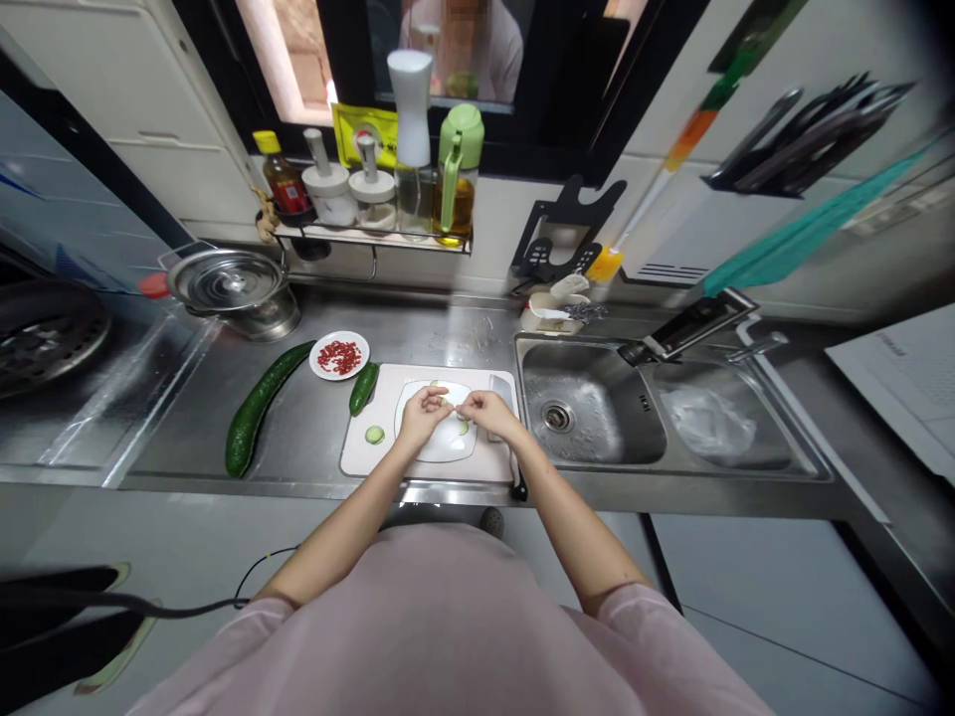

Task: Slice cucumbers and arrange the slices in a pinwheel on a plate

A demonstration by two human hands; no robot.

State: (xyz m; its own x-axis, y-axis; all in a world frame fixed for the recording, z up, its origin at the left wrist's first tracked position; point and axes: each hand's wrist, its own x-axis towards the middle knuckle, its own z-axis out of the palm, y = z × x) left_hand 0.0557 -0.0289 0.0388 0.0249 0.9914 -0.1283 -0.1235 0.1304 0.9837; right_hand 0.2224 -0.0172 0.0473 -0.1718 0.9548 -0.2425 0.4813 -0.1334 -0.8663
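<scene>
Hovering over the white plate (442, 449), your left hand (422, 413) and right hand (484, 410) meet fingertip to fingertip. The right pinches a thin cucumber slice (463, 426), while the left curls in beside it, its grip too small to tell. Wet slices like that could slip, and what looks like a knife (501, 394) just beside your right wrist seems the real hazard if you shift sideways. A loose slice (374, 435) lies on the cutting board (358, 459). That sits on a steel counter (313, 428), with the sink (597, 438) to the right and a window ahead.
</scene>
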